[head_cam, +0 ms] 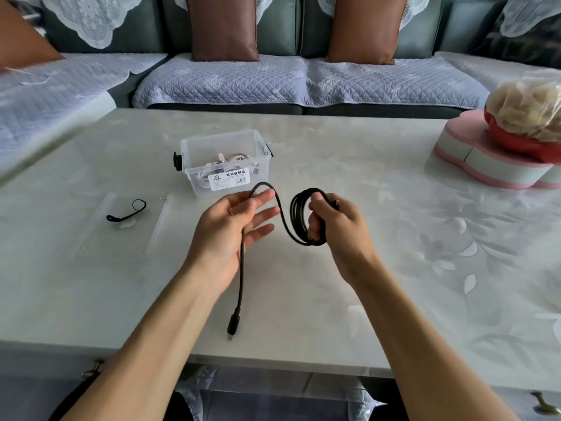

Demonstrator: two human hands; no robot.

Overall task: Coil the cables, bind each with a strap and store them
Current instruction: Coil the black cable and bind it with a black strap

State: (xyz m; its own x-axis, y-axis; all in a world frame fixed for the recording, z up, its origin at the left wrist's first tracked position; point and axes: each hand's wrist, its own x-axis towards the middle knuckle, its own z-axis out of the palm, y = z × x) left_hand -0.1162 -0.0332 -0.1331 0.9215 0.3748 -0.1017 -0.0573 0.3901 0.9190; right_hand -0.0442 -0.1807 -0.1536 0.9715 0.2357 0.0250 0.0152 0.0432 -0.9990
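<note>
My right hand (pixel 332 220) grips a coil of black cable (pixel 299 218) with several loops, held above the table. The cable's loose tail arcs left over the straight fingers of my left hand (pixel 233 220), then hangs down past the palm to a plug (pixel 233 325) near the table's front edge. A black strap (pixel 129 211) lies on the table to the left, on a clear plastic sheet. A clear storage box (pixel 224 161) with a label stands behind my hands, with white and pink cables inside it.
A pink and grey heart-shaped box (pixel 485 164) stands at the right, topped by a red bowl under a plastic bag (pixel 528 113). A sofa with brown cushions runs behind the pale table (pixel 379 268).
</note>
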